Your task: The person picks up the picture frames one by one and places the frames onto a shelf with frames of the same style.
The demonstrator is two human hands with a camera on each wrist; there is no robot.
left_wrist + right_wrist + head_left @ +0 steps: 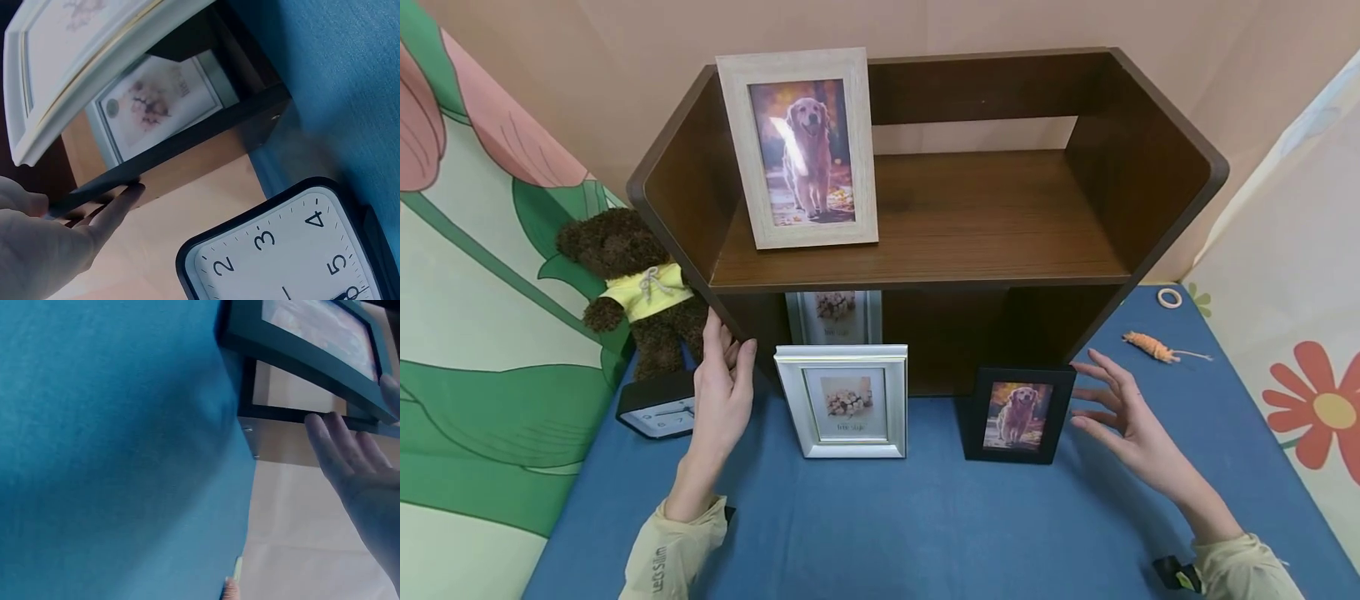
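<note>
A dark brown two-tier shelf (925, 258) stands in the middle of the head view. My left hand (724, 387) grips its left side panel, the thumb at the front edge and the fingers along the outer face, as the left wrist view shows. My right hand (1123, 417) is at the right side, fingers spread and slightly bent. In the right wrist view its fingertips (315, 425) are right at the shelf's side edge, the thumb beside a black photo frame (1018, 417). A silver photo frame (848, 404) stands before the shelf's lower tier.
On the top tier leans a whitish frame (808, 150) with a dog photo. Another silver frame (835, 321) stands inside the lower tier. Left of the shelf are a brown teddy bear (643, 287) and a black-rimmed clock (658, 412). A ring (1168, 297) and an orange toy (1150, 346) lie right.
</note>
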